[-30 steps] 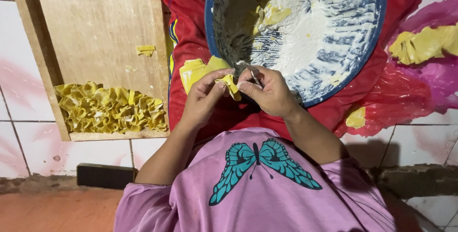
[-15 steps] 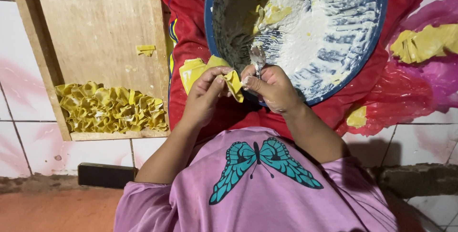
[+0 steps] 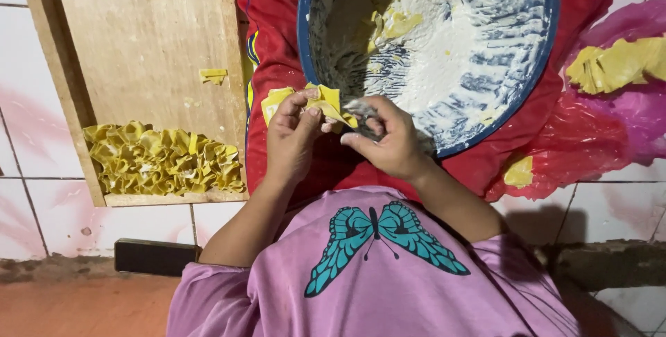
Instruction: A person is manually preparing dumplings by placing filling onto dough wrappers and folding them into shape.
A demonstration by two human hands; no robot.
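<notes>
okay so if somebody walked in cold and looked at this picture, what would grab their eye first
Most likely the big blue-rimmed bowl at top centre, smeared with pale paste, on a red cloth. Just below it, the left hand pinches a yellow wrapper while the right hand works a small utensil against it. At left, a heap of folded yellow dumplings fills the near end of a wooden tray.

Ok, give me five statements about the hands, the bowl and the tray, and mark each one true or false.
1. The left hand pinches a yellow wrapper. True.
2. The blue-rimmed bowl is clean and dry. False: pale paste is smeared across its inside.
3. Folded yellow pieces lie piled at the near end of the wooden tray. True.
4. The right hand rests on the tray. False: it is beside the wrapper, in front of the bowl.
5. The bowl sits on green cloth. False: the cloth is red.
</notes>
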